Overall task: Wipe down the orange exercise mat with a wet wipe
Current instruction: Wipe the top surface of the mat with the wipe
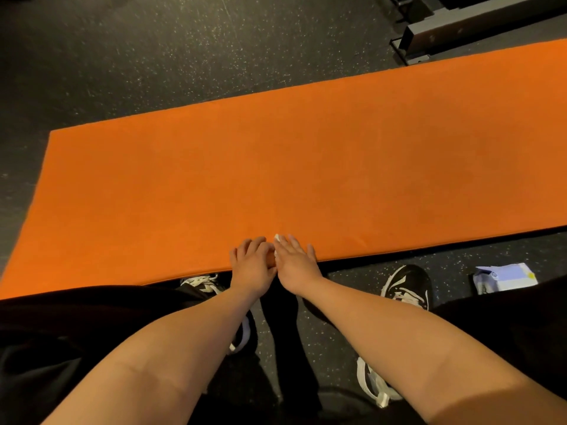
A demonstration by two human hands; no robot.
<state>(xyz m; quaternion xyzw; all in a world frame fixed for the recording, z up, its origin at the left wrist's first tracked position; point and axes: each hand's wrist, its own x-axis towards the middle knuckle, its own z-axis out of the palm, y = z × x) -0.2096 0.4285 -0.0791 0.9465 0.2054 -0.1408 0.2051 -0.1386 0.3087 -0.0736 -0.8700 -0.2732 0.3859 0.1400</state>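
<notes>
The left forearm (171, 348) and right forearm (399, 332) reach forward from the bottom of the view, over black trousers (76, 326) at either side. Under them is a dark rubber floor (153, 56) flecked with pale specks, which runs on beyond the hands and out to both sides. The orange mat (276, 164) lies flat on it, stretching across the view well to the left and right of the hands, and its near edge passes just under them. The right hand (296, 259) lies palm down on the mat with its fingers straight and slightly spread. It presses on the wipe (277, 237), of which only a small white tip shows past the fingertips. The left hand (251, 265) rests touching it on the left, knuckles up and fingers bent on the mat's edge; whether it grips anything cannot be told. A black-and-white shoe (408, 286) stands on the floor just right of the right wrist. Farther right lies a pale packet (503, 277). Far beyond the hands, up to the right, stands a dark metal frame (460, 32).
</notes>
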